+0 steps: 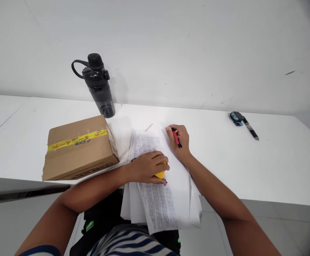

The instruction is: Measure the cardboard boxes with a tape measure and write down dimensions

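My left hand is closed over a small yellow rounded object, resting on a stack of papers. The fingers hide most of this object, so its kind is unclear; a dark loop shows by the wrist. Dense handwritten lines cover the left part of the top sheet, and its right part is blank. The stack hangs over the table's front edge above my lap. In my right hand a red-and-black pen is gripped, its black end pointing back towards me. That hand lies at the papers' upper right edge.
A taped cardboard box sits left of the papers on the white table. Behind it stands a black water bottle. At the far right lie a small dark-blue device and a black marker. A white wall rises behind.
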A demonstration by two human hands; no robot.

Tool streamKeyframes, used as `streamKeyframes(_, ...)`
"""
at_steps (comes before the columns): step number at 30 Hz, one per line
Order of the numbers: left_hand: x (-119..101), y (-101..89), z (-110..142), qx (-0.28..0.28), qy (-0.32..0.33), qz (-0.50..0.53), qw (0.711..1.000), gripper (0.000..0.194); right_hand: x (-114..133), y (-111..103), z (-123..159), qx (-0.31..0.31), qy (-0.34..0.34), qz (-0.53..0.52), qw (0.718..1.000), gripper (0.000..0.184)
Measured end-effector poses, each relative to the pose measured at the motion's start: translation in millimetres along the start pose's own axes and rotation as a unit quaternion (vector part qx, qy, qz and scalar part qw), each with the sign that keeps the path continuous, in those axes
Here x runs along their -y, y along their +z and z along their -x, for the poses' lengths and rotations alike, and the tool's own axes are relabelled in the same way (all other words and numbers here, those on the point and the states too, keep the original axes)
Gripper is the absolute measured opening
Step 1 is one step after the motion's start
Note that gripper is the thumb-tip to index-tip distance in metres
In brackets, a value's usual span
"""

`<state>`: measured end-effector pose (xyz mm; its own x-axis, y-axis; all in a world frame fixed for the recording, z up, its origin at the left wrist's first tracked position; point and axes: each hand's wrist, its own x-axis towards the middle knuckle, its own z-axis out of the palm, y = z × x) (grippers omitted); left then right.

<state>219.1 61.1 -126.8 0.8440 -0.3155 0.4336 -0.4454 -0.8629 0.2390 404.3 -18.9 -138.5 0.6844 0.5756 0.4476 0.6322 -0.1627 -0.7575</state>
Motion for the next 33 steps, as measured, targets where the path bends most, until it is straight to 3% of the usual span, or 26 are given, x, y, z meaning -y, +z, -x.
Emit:
streamKeyframes(5,2,-0.9,-3,0.009,0.012,0.007,1.000,0.046,-12,4,-4,-0.010,0.047,0.022,0.999,0.029)
streamKeyframes(9,3,0.1,-7,0.028,0.004,0.006,1.000,0.041,-18,6,-7,-0.014,0.036,0.022,0.999,0.024)
streamKeyframes(26,5,3.4,-8,0.003,0.016,-0.007,1.000,0.038,-22,6,-8,0.017,0.032,0.029,0.999,0.028)
streamKeyframes(33,4,3.2,-6,-0.016,0.019,-0.001,1.000,0.029,-12,5,-9,0.087,0.089,0.096,0.988,0.037)
